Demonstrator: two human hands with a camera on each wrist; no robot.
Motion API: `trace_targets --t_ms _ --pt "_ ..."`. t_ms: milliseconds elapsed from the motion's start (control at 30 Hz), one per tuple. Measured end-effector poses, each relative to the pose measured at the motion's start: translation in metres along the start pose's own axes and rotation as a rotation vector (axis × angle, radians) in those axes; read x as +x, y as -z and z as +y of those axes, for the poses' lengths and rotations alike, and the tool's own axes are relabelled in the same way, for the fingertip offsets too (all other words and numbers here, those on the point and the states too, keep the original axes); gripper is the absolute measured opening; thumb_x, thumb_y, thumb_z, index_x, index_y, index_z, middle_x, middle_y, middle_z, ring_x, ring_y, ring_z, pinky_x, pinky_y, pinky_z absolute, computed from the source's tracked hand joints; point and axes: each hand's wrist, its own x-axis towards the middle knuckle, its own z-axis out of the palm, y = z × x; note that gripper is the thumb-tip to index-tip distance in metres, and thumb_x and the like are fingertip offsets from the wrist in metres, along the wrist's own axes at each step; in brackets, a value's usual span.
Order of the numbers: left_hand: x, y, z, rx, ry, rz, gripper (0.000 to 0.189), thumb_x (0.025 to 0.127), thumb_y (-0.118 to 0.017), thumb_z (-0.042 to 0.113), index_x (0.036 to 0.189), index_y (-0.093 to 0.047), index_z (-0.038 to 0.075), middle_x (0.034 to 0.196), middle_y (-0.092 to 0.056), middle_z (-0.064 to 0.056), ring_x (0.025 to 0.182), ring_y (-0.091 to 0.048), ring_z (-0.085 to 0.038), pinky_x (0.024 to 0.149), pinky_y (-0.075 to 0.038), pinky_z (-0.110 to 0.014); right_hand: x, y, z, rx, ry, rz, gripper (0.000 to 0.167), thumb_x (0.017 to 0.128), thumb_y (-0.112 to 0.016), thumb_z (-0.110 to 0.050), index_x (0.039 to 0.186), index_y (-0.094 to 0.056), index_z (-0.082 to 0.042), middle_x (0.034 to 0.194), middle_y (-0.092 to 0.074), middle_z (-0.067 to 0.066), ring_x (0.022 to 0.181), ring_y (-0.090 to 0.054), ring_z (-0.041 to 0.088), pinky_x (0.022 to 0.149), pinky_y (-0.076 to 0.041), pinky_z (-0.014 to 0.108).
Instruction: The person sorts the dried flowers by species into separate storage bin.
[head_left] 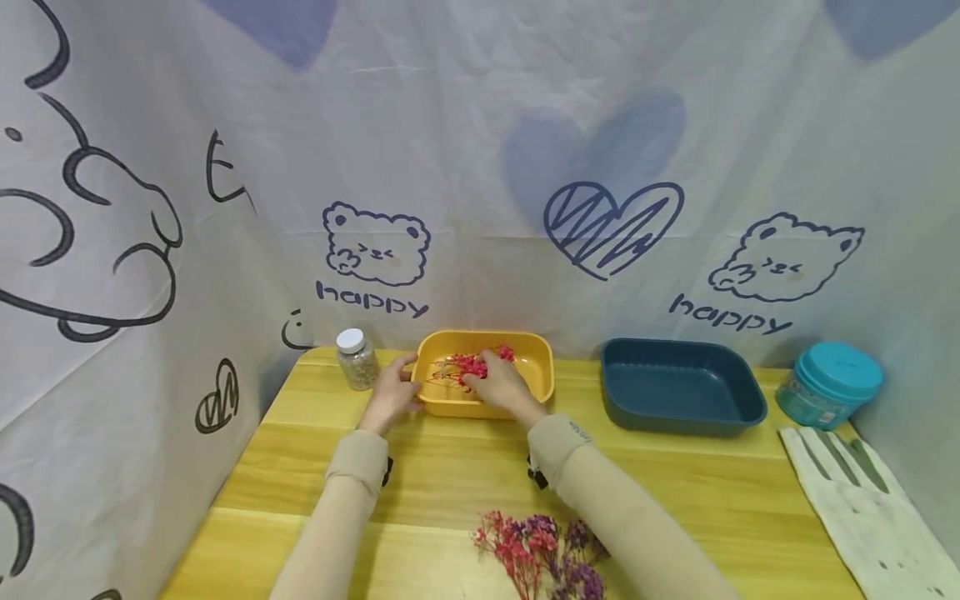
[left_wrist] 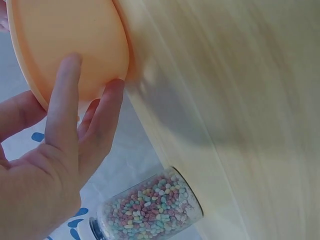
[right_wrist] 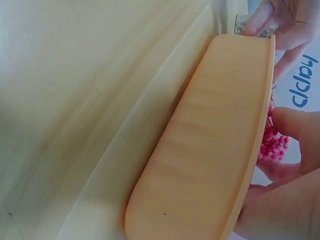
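Under right hand (head_left: 504, 387), pinched pink flowers (head_left: 467, 365) could shed heads if squeezed too hard; yellow tray (head_left: 483, 409) could skid if left hand (head_left: 392, 390), fingers extended against end wall, pushes. Flowers lie inside tray, stems trailing from pinch toward left hand.

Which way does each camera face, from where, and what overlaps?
Head: worn on the head, facing forward and down at the yellow tray; left hand, right hand and sleeves show.
Left wrist: on that wrist, image tilted, facing the tray's end and the jar; left hand shows.
Right wrist: on that wrist, facing the tray's long side; right hand at the pink flowers, left hand beyond.
Shared: both wrist views show tray and left hand.
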Motion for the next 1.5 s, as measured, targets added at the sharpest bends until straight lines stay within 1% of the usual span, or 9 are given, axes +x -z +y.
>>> trace_targets --t_ms 67,267,400,500,667,767,1100,1333,1500 --pt "0.0 -0.002 -0.001 0.0 0.001 0.01 0.065 0.099 -0.048 -0.009 0.162 -0.036 0.002 0.143 -0.053 -0.039 0.122 -0.064 -0.054 0.092 -0.066 -0.048 0.002 -0.001 0.003 0.011 0.006 0.01 0.042 0.104 -0.065 -0.03 0.135 -0.058 -0.004 0.123 -0.07 0.017 0.102 -0.065 0.028 0.095 -0.057 0.045" --pt "-0.001 -0.004 -0.001 0.011 0.009 0.02 0.063 0.101 -0.049 -0.007 0.162 -0.038 0.004 0.142 -0.054 -0.038 0.122 -0.064 -0.051 0.088 -0.067 -0.042 0.003 0.0 0.007 0.041 0.003 -0.004 0.047 0.105 -0.064 -0.032 0.14 -0.057 -0.002 0.092 -0.061 0.011 0.076 -0.048 0.021 0.071 -0.042 0.033" --pt "0.0 -0.003 -0.002 0.003 0.008 0.009 0.063 0.101 -0.048 -0.007 0.162 -0.037 0.004 0.143 -0.053 -0.038 0.124 -0.063 -0.052 0.09 -0.067 -0.044 0.0 0.004 0.006 0.031 -0.015 -0.003 0.05 0.106 -0.063 -0.035 0.145 -0.055 -0.005 0.122 -0.07 0.015 0.102 -0.065 0.027 0.091 -0.055 0.041" --pt "0.0 -0.001 -0.003 -0.002 0.0 0.006 0.062 0.102 -0.047 -0.008 0.162 -0.036 0.003 0.143 -0.053 -0.039 0.124 -0.063 -0.053 0.091 -0.066 -0.046 -0.002 0.008 0.006 0.034 -0.017 0.002 0.051 0.106 -0.062 -0.036 0.147 -0.054 -0.007 0.142 -0.065 0.016 0.121 -0.065 0.032 0.106 -0.055 0.049" --pt "-0.002 -0.004 -0.004 0.013 0.009 0.008 0.062 0.102 -0.047 -0.008 0.162 -0.036 0.002 0.142 -0.053 -0.039 0.124 -0.062 -0.053 0.09 -0.067 -0.046 -0.007 0.019 0.01 0.061 -0.001 0.006 0.051 0.106 -0.063 -0.035 0.146 -0.054 -0.006 0.111 -0.066 0.013 0.081 -0.06 0.022 0.074 -0.053 0.035" --pt "-0.002 -0.005 -0.004 0.016 0.014 0.007 0.062 0.102 -0.047 -0.008 0.162 -0.036 0.002 0.142 -0.052 -0.039 0.125 -0.062 -0.054 0.092 -0.066 -0.047 -0.011 0.027 0.012 0.085 0.02 0.018 0.052 0.106 -0.063 -0.034 0.147 -0.053 -0.004 0.1 -0.059 0.009 0.073 -0.049 0.016 0.063 -0.043 0.028" --pt "0.001 -0.005 0.001 0.041 0.031 0.007 0.065 0.102 -0.046 -0.005 0.165 -0.029 0.003 0.147 -0.049 -0.037 0.127 -0.061 -0.053 0.092 -0.066 -0.046 -0.027 0.061 0.008 0.158 0.083 0.054 0.048 0.104 -0.066 -0.029 0.146 -0.055 -0.007 0.13 -0.067 0.018 0.113 -0.066 0.03 0.096 -0.06 0.043" --pt "0.005 -0.005 0.0 0.058 0.044 -0.012 0.066 0.103 -0.047 -0.003 0.165 -0.025 0.0 0.15 -0.048 -0.038 0.129 -0.061 -0.053 0.09 -0.067 -0.043 -0.05 0.072 0.007 0.165 0.195 -0.049 0.05 0.102 -0.07 -0.023 0.147 -0.053 -0.006 0.128 -0.064 0.02 0.1 -0.066 0.029 0.08 -0.058 0.032" --pt "0.005 -0.005 -0.001 0.055 0.053 -0.022 0.064 0.103 -0.046 -0.003 0.165 -0.026 -0.002 0.153 -0.046 -0.039 0.131 -0.06 -0.052 0.092 -0.066 -0.044 -0.073 0.069 0.006 0.12 0.25 -0.16 0.051 0.103 -0.07 -0.024 0.148 -0.054 -0.009 0.132 -0.063 0.019 0.11 -0.067 0.028 0.093 -0.061 0.04"
